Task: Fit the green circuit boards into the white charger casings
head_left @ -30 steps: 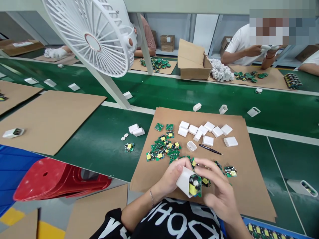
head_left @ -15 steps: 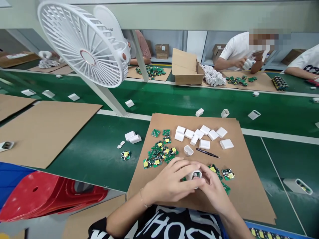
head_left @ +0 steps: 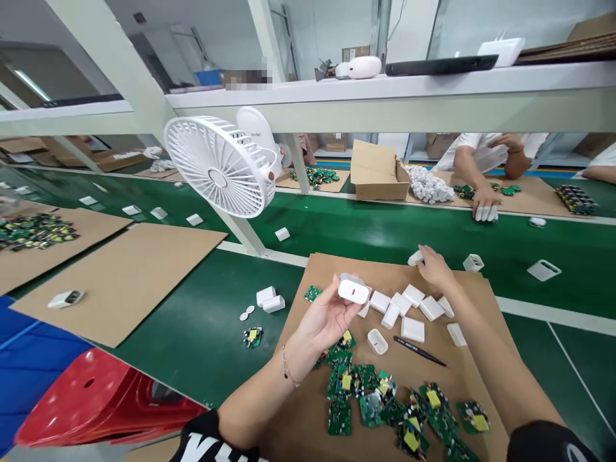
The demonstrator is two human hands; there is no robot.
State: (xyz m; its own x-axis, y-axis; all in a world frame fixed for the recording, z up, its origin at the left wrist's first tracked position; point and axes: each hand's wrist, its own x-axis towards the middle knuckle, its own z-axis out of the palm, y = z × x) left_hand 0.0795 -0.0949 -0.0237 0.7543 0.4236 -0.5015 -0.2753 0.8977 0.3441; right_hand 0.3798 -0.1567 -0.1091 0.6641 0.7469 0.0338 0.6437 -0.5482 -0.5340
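Observation:
My left hand (head_left: 327,321) holds up a white charger housing (head_left: 353,292), its end face with a small slot turned toward me. Out over the belt's near edge, my right hand (head_left: 437,271) has its fingers closed on another white charger housing (head_left: 414,258). Several white housings (head_left: 412,329) lie on the cardboard sheet (head_left: 301,385) between my arms. Among them an open-ended housing (head_left: 378,342) shows its hollow inside, beside black tweezers (head_left: 419,351). Closer to me is a loose pile of green circuit boards (head_left: 366,378) with yellow parts.
A white fan (head_left: 219,170) hangs from the frame at left. Spaced white housings lie on the green belt (head_left: 337,224). Across it, a co-worker's hand (head_left: 484,199) touches a white piece near a cardboard box (head_left: 380,189). A red stool (head_left: 96,398) stands at lower left.
My hands have parted from around one housing. The left has lifted a housing up and forward; the right has reached forward to a housing at the belt. The view has tilted up.

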